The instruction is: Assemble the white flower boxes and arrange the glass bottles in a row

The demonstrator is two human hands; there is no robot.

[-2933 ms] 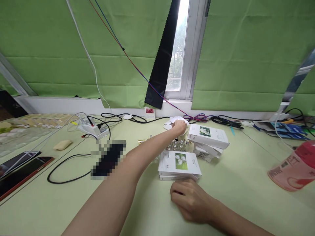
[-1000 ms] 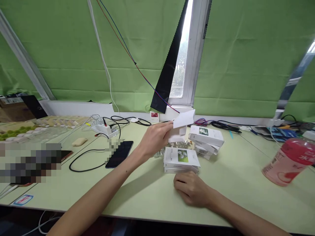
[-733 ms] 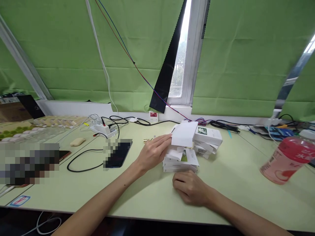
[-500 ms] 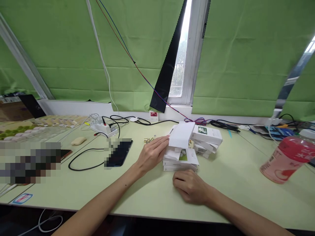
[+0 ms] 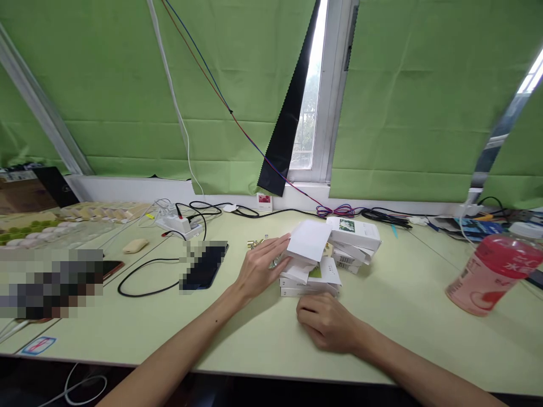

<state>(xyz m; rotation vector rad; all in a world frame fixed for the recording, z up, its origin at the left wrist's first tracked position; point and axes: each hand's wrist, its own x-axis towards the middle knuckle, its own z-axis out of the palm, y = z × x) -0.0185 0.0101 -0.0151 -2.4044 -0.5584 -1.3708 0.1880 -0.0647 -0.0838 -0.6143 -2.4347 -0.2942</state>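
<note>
My left hand (image 5: 263,264) holds a folded white card piece (image 5: 309,240) by its left edge, fingers stretched along it. The card, its blank side up, is tilted over a stack of white boxes (image 5: 311,289) with a green flower picture, mostly covered by it. My right hand (image 5: 326,322) rests curled in a loose fist on the table, just in front of that stack, with nothing visible in it. Behind to the right, more white flower-print boxes (image 5: 355,233) lie in an uneven pile. Small gold-coloured pieces (image 5: 254,244) lie beyond my left hand; clear glass items are largely hidden.
A pink-labelled bottle (image 5: 487,277) stands at the right. On the left lie a phone (image 5: 207,268), a cream-coloured case (image 5: 136,246) and a power strip (image 5: 180,223) with cables. Egg-tray-like holders (image 5: 38,232) sit far left. Black cables (image 5: 384,217) run along the wall.
My left hand has drawn the white card from the back of the table towards me, then lowered and tilted it over the front boxes. My right hand has stayed in place.
</note>
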